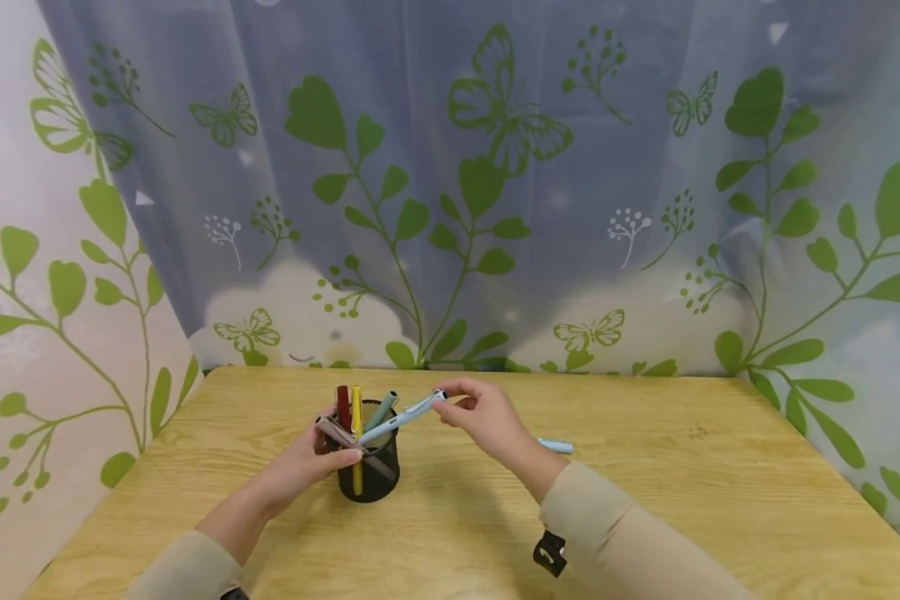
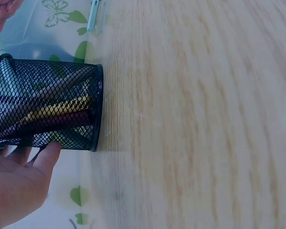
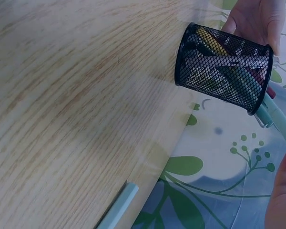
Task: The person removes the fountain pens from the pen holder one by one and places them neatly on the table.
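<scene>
A black mesh pen cup (image 1: 370, 479) stands on the wooden table, holding a dark red pen (image 1: 342, 407), a yellow pen (image 1: 357, 408), a grey-green pen (image 1: 383, 407) and a greyish-brown one (image 1: 335, 432). The left hand (image 1: 300, 472) grips the cup's left side, thumb near the rim; in the left wrist view that hand (image 2: 24, 183) lies against the mesh. Between thumb and fingers, the right hand (image 1: 487, 421) pinches the upper end of a light blue pen (image 1: 401, 420), which slants with its lower end at the cup's mouth. In the right wrist view this pen (image 3: 279, 119) reaches the rim.
Another light blue pen (image 1: 555, 446) lies on the table (image 1: 645, 500) beyond the right forearm. A curtain (image 1: 435, 208) with green leaves and butterflies hangs behind the table's back edge, with similar patterned cloth at both sides.
</scene>
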`<state>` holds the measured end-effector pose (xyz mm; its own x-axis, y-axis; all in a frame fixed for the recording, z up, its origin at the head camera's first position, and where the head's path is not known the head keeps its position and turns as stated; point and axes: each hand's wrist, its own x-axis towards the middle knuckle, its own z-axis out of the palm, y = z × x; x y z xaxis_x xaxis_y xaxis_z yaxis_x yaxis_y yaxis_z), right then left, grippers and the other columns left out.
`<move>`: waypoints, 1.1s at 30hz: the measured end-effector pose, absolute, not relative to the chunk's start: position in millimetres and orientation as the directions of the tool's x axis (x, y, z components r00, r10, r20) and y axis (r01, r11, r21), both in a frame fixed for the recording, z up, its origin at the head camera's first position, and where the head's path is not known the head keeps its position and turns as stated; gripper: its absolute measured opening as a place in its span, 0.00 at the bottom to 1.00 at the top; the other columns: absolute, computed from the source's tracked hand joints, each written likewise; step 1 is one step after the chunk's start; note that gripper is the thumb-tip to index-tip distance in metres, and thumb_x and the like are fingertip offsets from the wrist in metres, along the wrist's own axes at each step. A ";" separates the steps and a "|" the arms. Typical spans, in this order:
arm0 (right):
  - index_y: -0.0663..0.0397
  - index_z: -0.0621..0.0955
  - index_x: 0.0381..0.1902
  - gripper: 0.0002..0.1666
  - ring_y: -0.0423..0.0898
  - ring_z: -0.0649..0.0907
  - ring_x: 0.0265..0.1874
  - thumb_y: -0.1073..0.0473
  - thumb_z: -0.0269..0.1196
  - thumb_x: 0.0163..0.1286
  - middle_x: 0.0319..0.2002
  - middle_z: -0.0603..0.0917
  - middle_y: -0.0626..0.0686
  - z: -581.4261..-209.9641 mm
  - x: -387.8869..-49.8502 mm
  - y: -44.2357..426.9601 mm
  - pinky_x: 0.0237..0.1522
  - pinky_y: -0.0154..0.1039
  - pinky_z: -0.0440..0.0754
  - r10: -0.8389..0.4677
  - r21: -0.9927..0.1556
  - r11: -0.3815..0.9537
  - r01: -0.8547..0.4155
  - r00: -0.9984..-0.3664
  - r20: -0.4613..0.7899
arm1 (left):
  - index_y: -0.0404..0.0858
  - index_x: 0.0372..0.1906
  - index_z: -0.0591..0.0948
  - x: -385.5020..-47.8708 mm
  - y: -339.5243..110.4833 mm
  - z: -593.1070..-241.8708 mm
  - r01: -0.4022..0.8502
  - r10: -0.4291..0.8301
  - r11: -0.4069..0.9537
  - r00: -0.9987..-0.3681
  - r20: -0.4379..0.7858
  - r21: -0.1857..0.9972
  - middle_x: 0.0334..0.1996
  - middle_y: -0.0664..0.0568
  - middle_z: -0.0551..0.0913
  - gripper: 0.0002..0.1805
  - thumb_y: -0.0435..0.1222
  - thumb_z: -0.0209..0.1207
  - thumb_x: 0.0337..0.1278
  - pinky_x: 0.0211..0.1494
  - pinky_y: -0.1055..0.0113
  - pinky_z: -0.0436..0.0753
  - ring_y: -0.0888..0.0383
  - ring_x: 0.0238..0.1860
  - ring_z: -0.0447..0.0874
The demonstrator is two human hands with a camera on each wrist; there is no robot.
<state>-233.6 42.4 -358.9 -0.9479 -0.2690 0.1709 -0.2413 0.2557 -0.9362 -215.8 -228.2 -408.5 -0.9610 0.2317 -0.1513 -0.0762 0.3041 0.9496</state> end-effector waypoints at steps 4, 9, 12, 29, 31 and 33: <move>0.57 0.82 0.46 0.14 0.45 0.82 0.30 0.60 0.64 0.62 0.36 0.83 0.52 -364.9 -238.0 46.0 0.35 0.39 0.81 -0.278 -0.934 0.253 -0.251 -0.944 0.178 | 0.41 0.74 0.39 -216.1 -228.1 -408.1 -0.081 0.229 0.312 -0.961 -0.158 0.947 0.65 0.31 0.59 0.53 0.46 0.63 0.55 0.61 0.43 0.64 0.38 0.66 0.56; 0.59 0.82 0.47 0.15 0.47 0.83 0.31 0.61 0.64 0.63 0.37 0.82 0.53 -366.4 -237.6 48.9 0.36 0.39 0.81 -0.288 -0.931 0.263 -0.252 -0.942 0.173 | 0.41 0.74 0.39 -216.0 -228.0 -407.1 -0.081 0.226 0.317 -0.961 -0.158 0.945 0.66 0.31 0.58 0.53 0.46 0.63 0.55 0.61 0.43 0.64 0.38 0.66 0.55; 0.58 0.81 0.48 0.15 0.46 0.83 0.31 0.60 0.64 0.63 0.37 0.82 0.52 -367.7 -237.4 51.0 0.32 0.39 0.80 -0.279 -0.929 0.278 -0.245 -0.946 0.166 | 0.41 0.74 0.39 -216.3 -227.3 -406.7 -0.080 0.226 0.313 -0.962 -0.156 0.946 0.66 0.30 0.57 0.53 0.46 0.63 0.55 0.61 0.43 0.63 0.38 0.66 0.55; 0.58 0.82 0.46 0.14 0.45 0.82 0.29 0.60 0.64 0.63 0.35 0.83 0.51 -378.5 -236.0 61.0 0.30 0.40 0.78 -0.308 -0.904 0.344 -0.255 -0.940 0.148 | 0.40 0.74 0.40 -214.5 -227.4 -407.2 -0.085 0.223 0.306 -0.962 -0.158 0.948 0.66 0.31 0.56 0.52 0.46 0.63 0.56 0.61 0.43 0.64 0.37 0.67 0.54; 0.57 0.82 0.47 0.14 0.45 0.81 0.29 0.60 0.64 0.63 0.36 0.82 0.52 -379.2 -236.1 62.4 0.30 0.40 0.78 -0.310 -0.900 0.356 -0.253 -0.940 0.141 | 0.41 0.74 0.39 -214.9 -227.4 -407.0 -0.089 0.230 0.302 -0.959 -0.164 0.949 0.67 0.31 0.55 0.53 0.46 0.62 0.56 0.62 0.43 0.63 0.37 0.67 0.53; 0.56 0.82 0.46 0.14 0.43 0.81 0.29 0.59 0.64 0.63 0.36 0.82 0.52 -379.4 -235.8 63.7 0.29 0.41 0.78 -0.315 -0.897 0.365 -0.248 -0.940 0.132 | 0.41 0.74 0.39 -215.3 -227.3 -407.1 -0.090 0.235 0.299 -0.958 -0.165 0.950 0.68 0.31 0.53 0.53 0.46 0.62 0.56 0.62 0.43 0.63 0.37 0.67 0.52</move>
